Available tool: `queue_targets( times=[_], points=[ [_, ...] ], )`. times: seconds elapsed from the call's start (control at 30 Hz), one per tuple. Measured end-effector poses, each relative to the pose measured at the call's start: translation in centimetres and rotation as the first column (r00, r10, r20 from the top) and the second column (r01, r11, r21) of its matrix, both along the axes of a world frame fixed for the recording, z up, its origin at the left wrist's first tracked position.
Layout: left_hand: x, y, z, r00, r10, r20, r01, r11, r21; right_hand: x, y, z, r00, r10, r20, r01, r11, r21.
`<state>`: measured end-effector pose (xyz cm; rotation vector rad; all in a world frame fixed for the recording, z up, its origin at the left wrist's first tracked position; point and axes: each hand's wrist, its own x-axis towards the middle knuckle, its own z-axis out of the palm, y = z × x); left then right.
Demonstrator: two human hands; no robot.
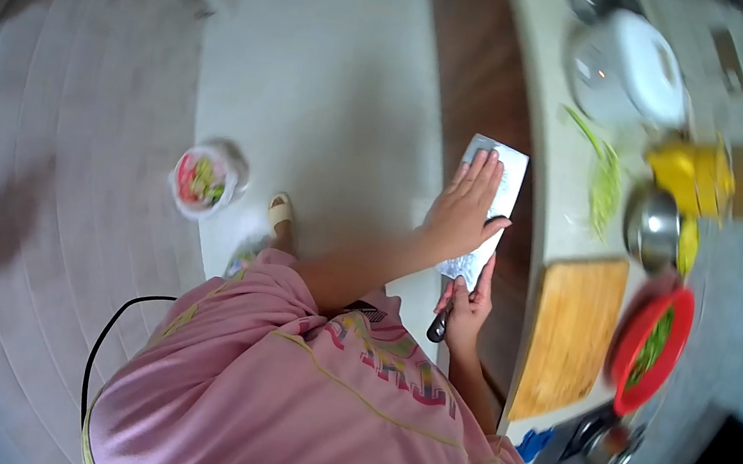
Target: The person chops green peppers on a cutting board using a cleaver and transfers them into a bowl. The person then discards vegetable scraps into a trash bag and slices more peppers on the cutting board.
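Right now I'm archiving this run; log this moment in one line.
right hand: gripping black-handled silver metal cleaver | left hand: flat on blade | rectangular wooden board: on pale counter

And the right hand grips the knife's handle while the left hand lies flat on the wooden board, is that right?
Not quite: the left hand lies flat on the knife, not the board, as the head view shows. The right hand does grip the handle.

2 hands (463, 217), 1 cleaver (476, 258), 1 board (570, 339)
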<state>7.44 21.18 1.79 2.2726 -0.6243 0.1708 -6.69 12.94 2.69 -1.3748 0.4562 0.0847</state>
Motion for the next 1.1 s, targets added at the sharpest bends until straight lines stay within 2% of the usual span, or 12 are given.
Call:
queue_targets(
  times=[0.2, 0.27, 0.37, 0.47, 0.57, 0.63, 0.8, 0.87, 0.93, 0.97, 1.03, 1.1],
  points=[
    [2.1, 21.8, -7.7, 0.852, 0.492, -0.177, -0.484, 0.871, 0.089, 7.9, 15.5, -7.5, 0.856, 0.488, -0.169, -0.48, 0.873, 0.088],
    [1.5, 29.4, -10.3, 0.75, 0.633, -0.189, -0.611, 0.774, 0.167, 9.8, 21.9, -10.1, 0.739, 0.641, -0.208, -0.625, 0.767, 0.142],
    [-0.9, 40.3, -14.0, 0.59, 0.769, -0.246, -0.705, 0.639, 0.307, 10.8, 32.4, -13.9, 0.564, 0.795, -0.226, -0.806, 0.588, 0.058],
    [-3.4, 48.8, -19.7, 0.47, 0.805, -0.363, -0.712, 0.588, 0.383, 10.4, 40.0, -21.3, 0.383, 0.898, -0.217, -0.914, 0.402, 0.049],
    [-6.3, 54.9, -29.2, 0.424, 0.793, -0.437, -0.718, 0.588, 0.373, 9.8, 46.7, -27.6, 0.261, 0.912, -0.316, -0.949, 0.302, 0.087],
    [-8.4, 58.5, -36.0, 0.406, 0.769, -0.494, -0.704, 0.607, 0.367, 9.6, 50.3, -31.7, 0.244, 0.877, -0.414, -0.94, 0.319, 0.12],
    [-11.6, 63.3, -40.7, 0.222, 0.658, -0.719, -0.793, 0.551, 0.26, 8.7, 56.6, -42.4, 0.276, 0.753, -0.597, -0.883, 0.444, 0.151],
    [-12.2, 63.6, -41.0, 0.2, 0.619, -0.76, -0.772, 0.577, 0.267, 10.5, 57.9, -36.7, 0.297, 0.722, -0.625, -0.907, 0.419, 0.053],
    [-12.7, 62.7, -40.0, 0.216, 0.613, -0.76, -0.694, 0.644, 0.322, 10.9, 57.3, -36.0, 0.304, 0.827, -0.473, -0.949, 0.304, -0.078],
    [-12.9, 62.2, -40.2, 0.243, 0.628, -0.74, -0.677, 0.655, 0.335, 10.3, 56.3, -37.9, 0.264, 0.918, -0.296, -0.96, 0.219, -0.177],
    [-13.1, 61.1, -40.5, 0.303, 0.654, -0.693, -0.643, 0.677, 0.358, 10.5, 56.0, -37.9, 0.202, 0.939, -0.279, -0.976, 0.169, -0.137],
    [-12.5, 60.6, -40.2, 0.276, 0.65, -0.708, -0.63, 0.678, 0.378, 11.1, 56.3, -36.9, 0.176, 0.843, -0.509, -0.964, 0.252, 0.084]
  ],
)
